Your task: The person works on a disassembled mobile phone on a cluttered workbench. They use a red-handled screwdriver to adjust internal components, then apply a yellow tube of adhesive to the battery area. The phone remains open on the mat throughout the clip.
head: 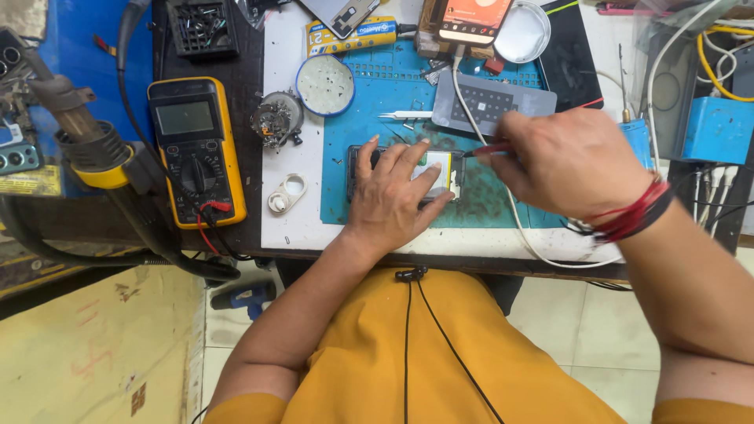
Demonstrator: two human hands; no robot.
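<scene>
An opened phone lies flat on a blue work mat, its pale battery showing. My left hand rests spread over the phone and presses it down. My right hand is closed around a thin red-handled tool, whose tip points left at the phone's right end. Red threads circle my right wrist. Most of the phone is hidden under my left hand.
A yellow multimeter with red and black leads lies to the left. Tweezers, a grey plate, a round dish and a second phone on a white cable sit behind. A hot-air tool is far left.
</scene>
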